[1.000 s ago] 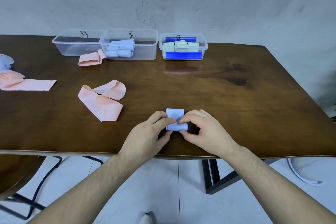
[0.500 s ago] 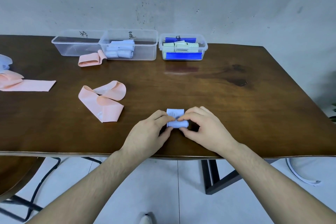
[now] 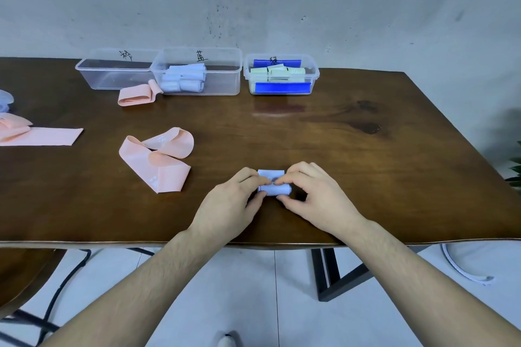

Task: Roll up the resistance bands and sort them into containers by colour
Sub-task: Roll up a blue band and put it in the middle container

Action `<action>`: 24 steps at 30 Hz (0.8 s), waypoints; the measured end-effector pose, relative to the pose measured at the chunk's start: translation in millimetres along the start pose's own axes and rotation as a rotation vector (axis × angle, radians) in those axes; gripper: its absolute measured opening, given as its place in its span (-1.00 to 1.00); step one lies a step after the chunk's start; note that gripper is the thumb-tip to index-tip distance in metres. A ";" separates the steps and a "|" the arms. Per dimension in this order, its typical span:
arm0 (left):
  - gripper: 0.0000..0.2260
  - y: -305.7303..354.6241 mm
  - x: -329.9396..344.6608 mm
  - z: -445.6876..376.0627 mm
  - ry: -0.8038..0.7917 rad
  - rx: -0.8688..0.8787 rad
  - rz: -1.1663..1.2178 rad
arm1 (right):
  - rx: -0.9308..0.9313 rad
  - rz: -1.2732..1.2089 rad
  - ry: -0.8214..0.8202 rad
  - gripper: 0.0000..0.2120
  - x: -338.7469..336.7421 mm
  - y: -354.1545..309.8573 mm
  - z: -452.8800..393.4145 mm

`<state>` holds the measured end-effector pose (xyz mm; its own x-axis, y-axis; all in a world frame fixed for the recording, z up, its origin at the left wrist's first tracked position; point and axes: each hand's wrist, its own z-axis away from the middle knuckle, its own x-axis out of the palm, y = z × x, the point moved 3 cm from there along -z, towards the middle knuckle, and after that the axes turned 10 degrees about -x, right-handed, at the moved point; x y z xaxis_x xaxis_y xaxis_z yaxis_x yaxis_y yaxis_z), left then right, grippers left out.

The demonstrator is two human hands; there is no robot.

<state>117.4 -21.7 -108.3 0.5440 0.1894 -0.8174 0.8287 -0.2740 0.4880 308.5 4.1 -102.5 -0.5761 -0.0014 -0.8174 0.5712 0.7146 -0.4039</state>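
Band, pale blue (image 3: pixel 274 184), mostly rolled into a short cylinder, lying on the wooden table (image 3: pixel 338 149) near its front edge, a short flat tail still unrolled on the far side. Left hand (image 3: pixel 229 205) grips the roll's left end, fingers curled over the top and thumb underneath. Right hand (image 3: pixel 315 197) grips the right end the same way, fingertips meeting the left hand's over the roll. Both hands close together, clamped on the one band.

Pink band (image 3: pixel 156 159), loose, lying in a twisted loop on the table to the left of the hands, well apart from them. Second pink band (image 3: pixel 42 135), flat strip, at the table's left edge, partly out of view. Third pink band (image 3: pixel 138 94), folded, resting against the front of the containers at the back left.

Containers, three, clear plastic, in a row along the table's far side, each with a handwritten mark on the back wall, not legible. Left container (image 3: pixel 112 73): nothing visible inside. Middle container (image 3: pixel 197 70): several rolled pale blue bands. Right container (image 3: pixel 282 74): rolled pale green bands between two dark blue pieces.

Plain grey wall (image 3: pixel 282 3) behind the table. White tiled floor (image 3: pixel 253 290) below, with a black metal table leg (image 3: pixel 329 276) at right.
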 end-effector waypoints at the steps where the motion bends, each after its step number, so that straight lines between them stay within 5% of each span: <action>1: -0.82 0.0 0.2 -0.6 0.002 -0.003 0.000 | 0.008 -0.004 0.001 -0.76 0.1 0.8 -0.5; 14: -0.77 0.9 -2.0 -11.2 -0.031 0.038 -0.030 | -0.015 0.054 -0.034 -0.68 -0.9 4.1 -9.7; 24: -0.79 5.6 -6.1 0.2 -0.004 0.100 -0.015 | -0.055 0.025 0.002 -0.80 -6.8 -2.9 5.7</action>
<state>118.7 -24.5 -100.7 0.5305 0.1906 -0.8260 0.8196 -0.3640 0.4425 314.2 -2.0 -98.2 -0.5636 0.0183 -0.8259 0.5523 0.7518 -0.3602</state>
